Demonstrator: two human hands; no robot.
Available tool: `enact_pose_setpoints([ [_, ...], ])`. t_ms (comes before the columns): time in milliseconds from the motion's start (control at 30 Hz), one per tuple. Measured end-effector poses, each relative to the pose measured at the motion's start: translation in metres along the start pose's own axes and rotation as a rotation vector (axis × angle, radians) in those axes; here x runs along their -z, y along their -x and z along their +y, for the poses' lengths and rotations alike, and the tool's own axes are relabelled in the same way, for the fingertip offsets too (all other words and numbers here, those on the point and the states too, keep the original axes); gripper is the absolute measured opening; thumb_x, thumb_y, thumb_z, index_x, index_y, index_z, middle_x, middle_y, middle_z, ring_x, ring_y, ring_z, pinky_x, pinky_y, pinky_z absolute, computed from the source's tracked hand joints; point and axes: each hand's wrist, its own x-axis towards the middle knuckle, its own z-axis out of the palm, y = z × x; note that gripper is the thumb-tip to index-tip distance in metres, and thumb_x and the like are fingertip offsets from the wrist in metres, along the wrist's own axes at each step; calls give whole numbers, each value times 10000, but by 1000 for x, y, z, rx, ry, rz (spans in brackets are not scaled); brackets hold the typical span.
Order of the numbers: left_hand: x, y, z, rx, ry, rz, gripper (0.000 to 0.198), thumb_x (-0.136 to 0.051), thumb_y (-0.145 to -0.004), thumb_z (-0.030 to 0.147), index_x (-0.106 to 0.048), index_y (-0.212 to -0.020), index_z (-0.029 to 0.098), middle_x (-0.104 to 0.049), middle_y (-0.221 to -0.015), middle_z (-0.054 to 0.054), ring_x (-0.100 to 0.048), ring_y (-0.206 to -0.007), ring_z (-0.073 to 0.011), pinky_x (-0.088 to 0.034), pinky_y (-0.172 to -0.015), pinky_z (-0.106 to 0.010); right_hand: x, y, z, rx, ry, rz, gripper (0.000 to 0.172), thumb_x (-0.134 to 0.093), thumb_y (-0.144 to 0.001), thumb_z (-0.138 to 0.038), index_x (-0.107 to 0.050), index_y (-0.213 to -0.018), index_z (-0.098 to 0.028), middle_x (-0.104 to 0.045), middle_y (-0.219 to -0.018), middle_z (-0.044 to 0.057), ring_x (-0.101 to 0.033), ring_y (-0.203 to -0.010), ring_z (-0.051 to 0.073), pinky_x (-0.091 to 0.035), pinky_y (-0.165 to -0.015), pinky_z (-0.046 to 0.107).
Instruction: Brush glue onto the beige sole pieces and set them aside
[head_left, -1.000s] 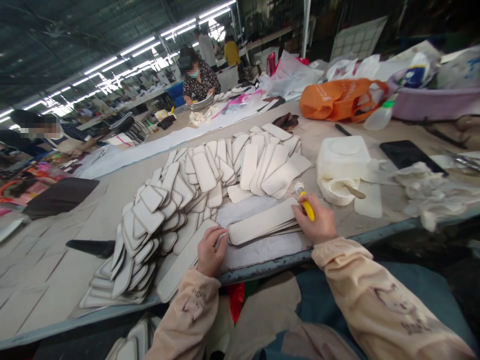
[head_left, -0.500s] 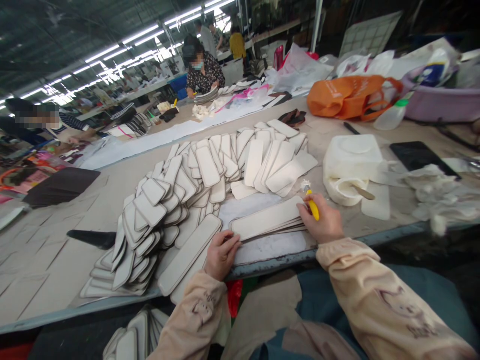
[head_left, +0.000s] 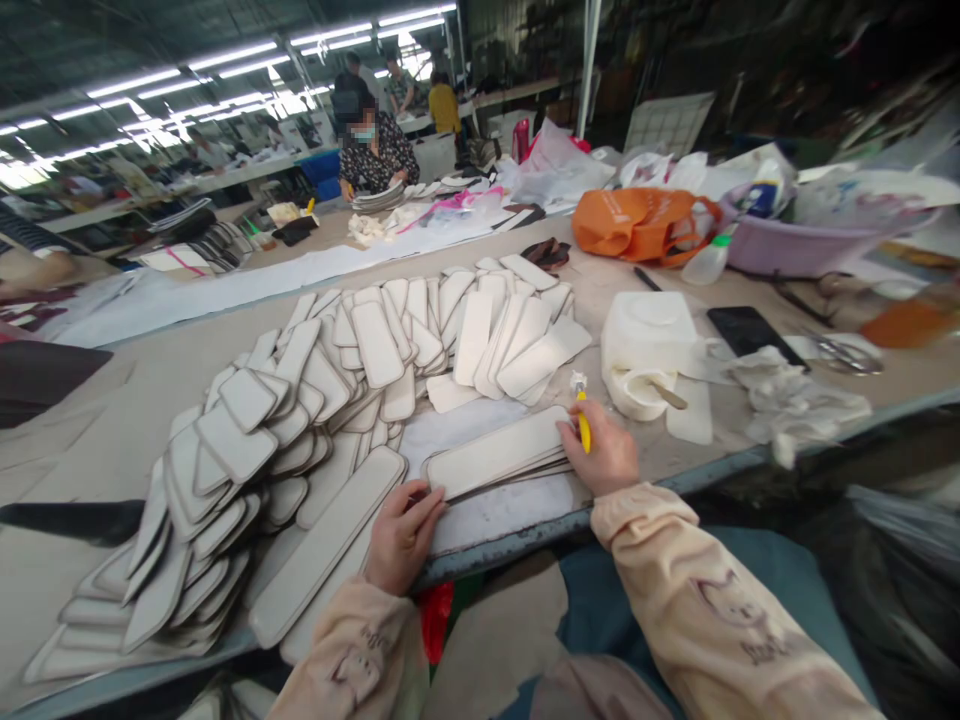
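A short stack of long white panels [head_left: 499, 450] with rounded corners and dark edges lies near the table's front edge. My left hand [head_left: 405, 530] has its thumb and fingers closed at the left end of the top panel. My right hand [head_left: 604, 445] grips a yellow-handled brush [head_left: 584, 425] with a whitish, clumped tip pointing away from me. Its fingertips also touch the stack's right end. Left of my left hand lie more long panels [head_left: 330, 550]. A large curved heap of shorter white panels [head_left: 375, 340] spreads behind and to the left.
On the right stand a white plastic jug [head_left: 649, 330] with a stick in its cut opening, a phone [head_left: 754, 335], crumpled white cloth [head_left: 795, 395] and scissors [head_left: 847, 353]. Farther back are an orange bag [head_left: 630, 225] and a purple basin [head_left: 810, 240]. A co-worker [head_left: 375, 150] works across the table.
The view has turned to the right, so everything sits farther left, and scissors now show at the right. Both hands stay at the ends of the stack.
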Motion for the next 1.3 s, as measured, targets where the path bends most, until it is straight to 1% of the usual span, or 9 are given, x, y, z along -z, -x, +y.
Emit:
enact_pose_setpoints([
  [233,-2,1,-5,-30,-13,-17,245,-616,-857,215,-703,-1085,222,-626,-998,-84,-612,-898,-192,-543,-784,-329,0,0,1,-3,11,-14,198,-552,-821,-303,-574,-994,-208,-676,-802,38,-642,-749,220,-405,-611,294],
  [467,-4,2,-6,-30,-23,-29,243,-611,-861,210,-697,-1088,224,-617,-986,-77,-605,-886,-183,-535,-775,-323,-2,-1,3,-2,9,-43,186,-554,-825,-270,-561,-1002,-211,-662,-773,35,-635,-716,218,-409,-601,295],
  [733,-3,1,-8,-53,-39,-9,257,-604,-866,235,-689,-1108,246,-626,-992,-72,-610,-891,-189,-538,-774,-324,-4,0,4,-1,90,15,202,-592,-833,-296,-565,-1014,-209,-669,-825,53,-620,-750,233,-412,-607,309],
  [800,-3,1,-8,-53,-36,-14,256,-598,-869,245,-690,-1108,254,-630,-986,-70,-614,-883,-189,-540,-769,-323,-1,-1,3,42,114,49,194,-583,-845,-284,-565,-1019,-201,-672,-866,70,-613,-801,249,-439,-664,334],
  [900,-3,1,-8,-54,-38,-14,254,-597,-868,256,-696,-1101,253,-635,-988,-70,-620,-879,-191,-543,-764,-317,4,0,-3,202,65,56,148,-524,-889,-235,-564,-1026,-196,-677,-925,85,-599,-898,259,-462,-794,372],
  [1033,-4,1,-9,-66,-41,-1,249,-595,-866,276,-704,-1089,250,-641,-992,-73,-631,-880,-197,-551,-768,-321,-2,11,-18,468,-139,-67,130,-483,-922,-211,-553,-1032,-211,-677,-993,83,-606,-1001,218,-470,-897,362],
  [1100,-4,0,-10,-80,-39,5,247,-589,-870,279,-703,-1087,248,-643,-990,-74,-635,-876,-198,-554,-770,-327,-9,18,-24,541,-164,-137,114,-483,-922,-209,-554,-1010,-222,-678,-1011,80,-608,-1038,207,-457,-945,379],
  [1167,-4,-1,-10,-86,-36,8,243,-583,-873,283,-703,-1082,250,-644,-989,-75,-637,-872,-198,-557,-764,-331,-14,24,-27,543,-149,-159,96,-496,-917,-214,-554,-993,-229,-683,-997,75,-612,-1051,206,-448,-967,400],
  [1300,-5,-1,-11,-86,-44,11,236,-591,-867,289,-706,-1072,258,-645,-984,-75,-635,-870,-202,-559,-765,-337,-11,24,-22,439,-95,-104,83,-530,-914,-245,-541,-995,-230,-691,-933,68,-632,-1012,217,-458,-948,399],
])
